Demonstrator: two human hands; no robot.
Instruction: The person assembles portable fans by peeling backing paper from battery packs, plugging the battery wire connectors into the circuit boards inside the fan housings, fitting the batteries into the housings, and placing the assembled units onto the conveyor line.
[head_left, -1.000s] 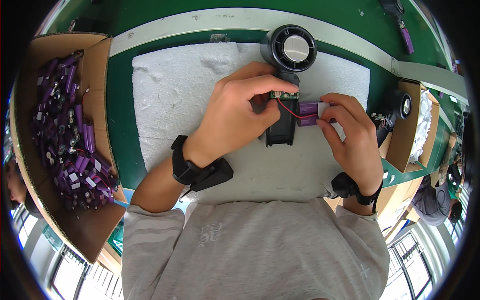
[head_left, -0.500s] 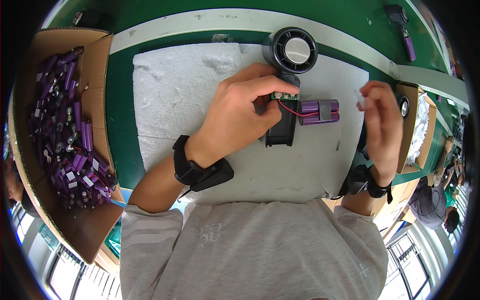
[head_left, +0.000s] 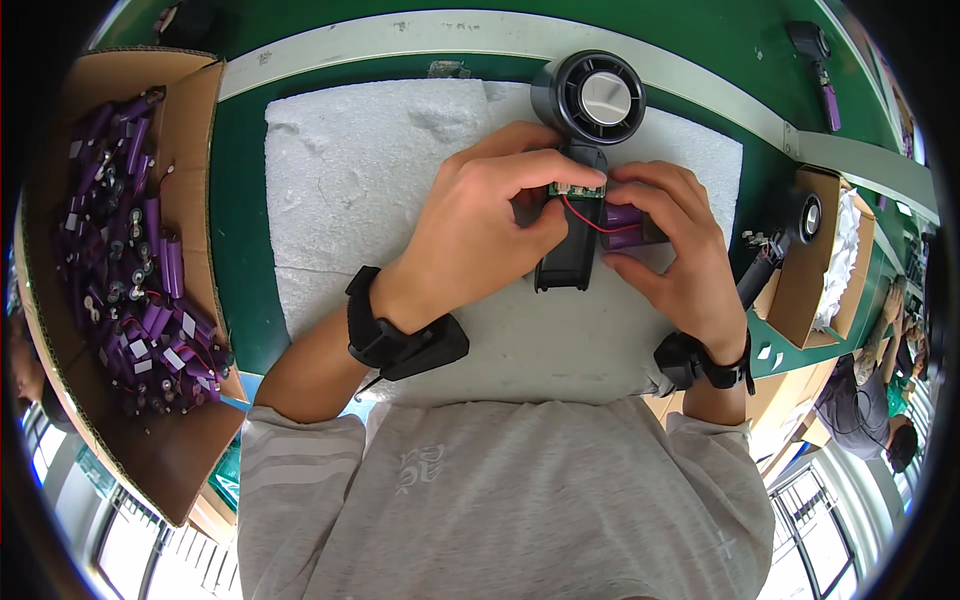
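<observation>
A black handheld fan [head_left: 568,258] with a silver-centred round head lies on the white foam sheet [head_left: 350,190], its handle uncovered. My left hand [head_left: 480,220] pinches the handle, with the index fingertip at the green circuit board [head_left: 577,190] and the thumb lower on the handle's left side. A red wire runs from the board to a purple battery pack [head_left: 622,222] right of the handle. My right hand [head_left: 685,240] is closed around that pack, fingers above and thumb below, hiding its right end.
At left stands a cardboard box [head_left: 185,130] of purple batteries. Another fan [head_left: 765,265] with exposed wires leans at a small box [head_left: 845,320] of white paper on the right. A further fan [head_left: 820,75] lies at the far right. A pale rail [head_left: 400,35] crosses behind the foam.
My right hand has moved left from the foam's right edge and taken hold of the battery pack. The small white piece it held is gone from its fingers. My left hand keeps its grip.
</observation>
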